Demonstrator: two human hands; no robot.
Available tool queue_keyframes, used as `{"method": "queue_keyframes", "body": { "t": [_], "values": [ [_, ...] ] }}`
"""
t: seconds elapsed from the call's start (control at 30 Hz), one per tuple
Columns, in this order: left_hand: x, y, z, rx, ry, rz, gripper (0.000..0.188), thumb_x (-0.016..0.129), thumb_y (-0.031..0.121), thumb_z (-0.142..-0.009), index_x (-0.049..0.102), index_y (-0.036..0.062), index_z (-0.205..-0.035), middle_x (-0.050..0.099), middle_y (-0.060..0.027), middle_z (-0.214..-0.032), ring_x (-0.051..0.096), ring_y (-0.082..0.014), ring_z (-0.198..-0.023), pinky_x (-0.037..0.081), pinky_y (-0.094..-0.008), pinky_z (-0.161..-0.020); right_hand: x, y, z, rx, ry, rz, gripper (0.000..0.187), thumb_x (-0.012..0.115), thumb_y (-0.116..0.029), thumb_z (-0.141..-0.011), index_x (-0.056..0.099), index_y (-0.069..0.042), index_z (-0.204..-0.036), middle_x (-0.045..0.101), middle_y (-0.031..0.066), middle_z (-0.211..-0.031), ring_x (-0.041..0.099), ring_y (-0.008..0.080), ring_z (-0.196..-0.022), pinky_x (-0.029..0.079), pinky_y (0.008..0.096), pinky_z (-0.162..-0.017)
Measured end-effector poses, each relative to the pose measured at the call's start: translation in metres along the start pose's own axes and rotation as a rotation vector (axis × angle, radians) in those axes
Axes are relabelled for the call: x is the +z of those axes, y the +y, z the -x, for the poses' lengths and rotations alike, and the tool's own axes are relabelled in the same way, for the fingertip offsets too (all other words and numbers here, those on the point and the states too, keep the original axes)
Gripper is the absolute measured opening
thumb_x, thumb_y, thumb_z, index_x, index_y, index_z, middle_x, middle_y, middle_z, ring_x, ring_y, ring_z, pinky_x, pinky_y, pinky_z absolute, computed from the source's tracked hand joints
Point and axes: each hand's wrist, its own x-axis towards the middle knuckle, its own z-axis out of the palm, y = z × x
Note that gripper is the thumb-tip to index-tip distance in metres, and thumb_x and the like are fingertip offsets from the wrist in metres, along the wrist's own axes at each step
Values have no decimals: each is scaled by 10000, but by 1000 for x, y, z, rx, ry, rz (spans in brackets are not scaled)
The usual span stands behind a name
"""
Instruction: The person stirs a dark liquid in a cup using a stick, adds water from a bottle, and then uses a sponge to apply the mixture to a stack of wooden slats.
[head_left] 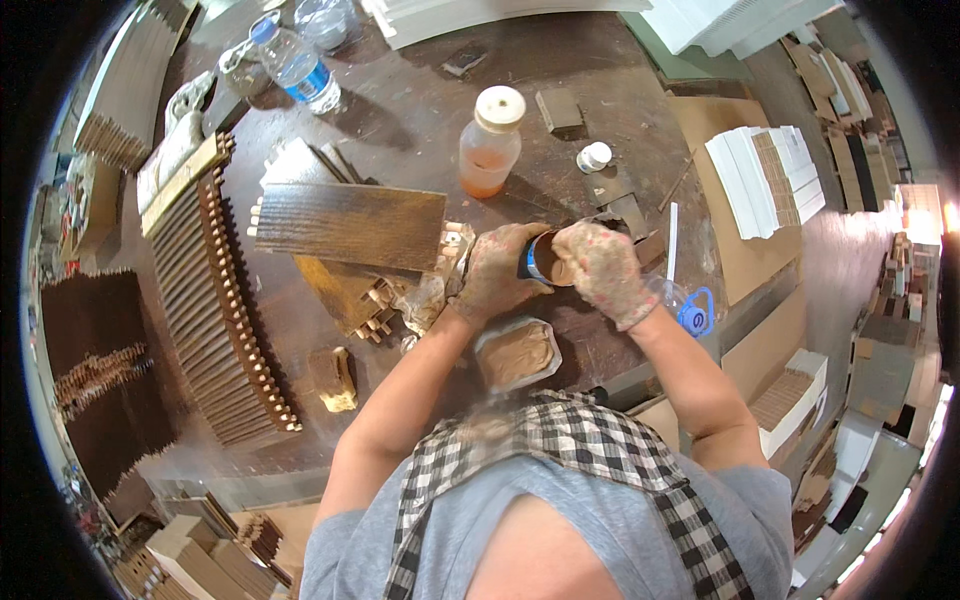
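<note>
Brown stain covers both work gloves, and between them sits a small round container with a dark body and a blue band (541, 258), held just above the dark wooden worktable (400, 120). The left hand (497, 272) wraps around the container's side, fingers curled closed on it. The right hand (600, 268) is bent over the container's open, brown-filled mouth, its fingers closed at the rim; whether they pinch something small there cannot be told.

Just below the hands, near the table's front edge, lies a clear plastic tub filled with tan-brown paste (515, 352). Beside the right wrist a clear bottle with a blue ring handle (690, 310) lies on the table. Behind the hands stands a translucent plastic bottle of orange liquid with a cream screw cap (489, 142), and just to its right is a small white round cap (594, 156). A square dark sanding block (558, 108) rests further back.

To the left of the hands a dark-stained rectangular wooden board (350, 226) lies over lighter wooden pieces with toothed ends (355, 295). Further left, a long row of dark slats with pale pegs (225, 310) runs down the table. A yellowish sponge-like block (334, 378) sits near the front edge. At the far back a clear water bottle with a blue cap and label (297, 66) lies tilted. The person wears a grey shirt and a black-and-white checked apron (560, 440).
</note>
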Motion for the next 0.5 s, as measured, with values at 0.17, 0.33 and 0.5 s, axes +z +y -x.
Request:
{"method": "queue_keyframes", "body": {
  "t": [0.17,0.33,0.5],
  "values": [
    [-4,1,1,-3,-81,-47,765,926,232,-605,603,74,-1280,663,-151,-1199,617,-367,-1127,496,-456,-967,-14,10,14,-26,-197,-129,96,645,-59,-802,648,-62,-898,674,120,-847,683,316,-802,550,399,-707],
    [-3,5,-2,51,-46,-76,773,937,286,-591,608,50,-1250,670,-175,-1158,632,-380,-1097,509,-459,-937,-15,15,5,11,-71,159,20,589,-87,-823,568,-90,-824,631,109,-771,680,267,-739,550,374,-667],
    [3,7,-4,69,-7,-56,723,934,293,-603,623,36,-1203,679,-185,-1117,654,-390,-1044,528,-466,-904,12,-3,12,-2,5,-57,51,632,-90,-824,602,-70,-859,644,117,-805,675,298,-760,546,393,-673]
  ]
}}
